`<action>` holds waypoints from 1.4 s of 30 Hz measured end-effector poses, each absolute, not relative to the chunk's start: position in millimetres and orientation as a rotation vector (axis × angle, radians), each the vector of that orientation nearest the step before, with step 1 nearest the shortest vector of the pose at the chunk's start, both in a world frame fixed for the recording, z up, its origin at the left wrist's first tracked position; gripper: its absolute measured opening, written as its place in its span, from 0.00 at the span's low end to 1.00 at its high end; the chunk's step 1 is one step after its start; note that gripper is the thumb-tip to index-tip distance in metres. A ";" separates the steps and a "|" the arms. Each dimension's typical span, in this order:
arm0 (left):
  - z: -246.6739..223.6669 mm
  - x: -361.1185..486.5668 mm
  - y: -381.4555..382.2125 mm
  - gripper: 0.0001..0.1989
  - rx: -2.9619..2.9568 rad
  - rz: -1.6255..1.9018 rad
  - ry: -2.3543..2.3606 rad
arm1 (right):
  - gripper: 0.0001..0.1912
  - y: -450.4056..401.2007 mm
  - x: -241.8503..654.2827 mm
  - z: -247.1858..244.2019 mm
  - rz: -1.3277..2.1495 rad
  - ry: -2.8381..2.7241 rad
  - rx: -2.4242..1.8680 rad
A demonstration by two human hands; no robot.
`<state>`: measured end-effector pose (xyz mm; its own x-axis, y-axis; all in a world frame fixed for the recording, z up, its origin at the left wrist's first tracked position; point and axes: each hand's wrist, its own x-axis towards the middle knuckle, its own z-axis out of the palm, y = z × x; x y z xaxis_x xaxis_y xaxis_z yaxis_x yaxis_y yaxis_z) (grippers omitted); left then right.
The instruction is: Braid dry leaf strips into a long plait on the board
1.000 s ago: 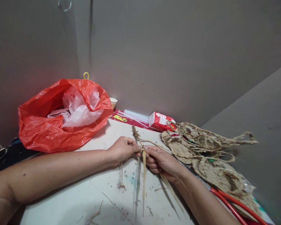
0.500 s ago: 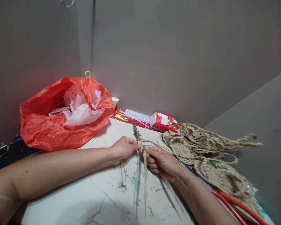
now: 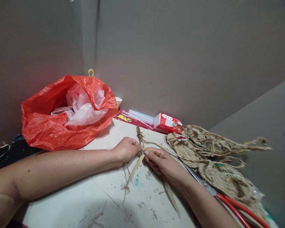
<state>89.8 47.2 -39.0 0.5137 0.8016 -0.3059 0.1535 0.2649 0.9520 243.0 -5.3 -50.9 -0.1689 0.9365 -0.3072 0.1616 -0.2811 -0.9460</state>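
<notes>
Working plant-fibre strips into cord appears to be the step in hand. Left to right, on the bench (image 3: 68, 198):

- Red plastic bag (image 3: 38, 129), far left, mouth gaping, white bag (image 3: 85, 115) inside.
- Left hand (image 3: 127, 148), thumb and fingers pinching at the cord's near end; exact grip partly hidden.
- Pale fibre strip (image 3: 136, 167), hanging nearward, slantwise, between the hands.
- Twisted fibre cord (image 3: 160, 146), mid-bench; frayed knot beyond the fingertips, length trailing right.
- Right hand (image 3: 162, 163), thumb and forefinger pinching the strip's upper end, other fingers curled.
- Second strip (image 3: 171, 196), below the right hand.
- Woven fibre pieces (image 3: 230, 180), right.
- Red-handled shears (image 3: 232, 209), near right.

Next move, by judgement: firm left pinch, strip kept taut and flat.
</notes>
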 end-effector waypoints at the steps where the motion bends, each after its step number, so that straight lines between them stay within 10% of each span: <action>1: -40.7 90.2 46.8 0.11 1.279 0.573 0.975 | 0.21 -5.8 241.4 -52.4 1.451 -1.332 -1.483; 35: -29.8 74.5 46.9 0.13 2.047 0.804 1.008 | 0.22 -14.0 224.2 -40.2 1.571 -0.934 -1.294; 42: -40.8 84.5 53.2 0.08 1.635 0.329 0.799 | 0.20 -13.2 227.3 -42.5 1.569 -1.071 -1.415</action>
<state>84.5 53.2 -40.8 0.7216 0.6581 -0.2150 0.3162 -0.0369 0.9480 227.3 -13.2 -42.5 -0.1039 0.9259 -0.3633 0.0011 -0.3652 -0.9309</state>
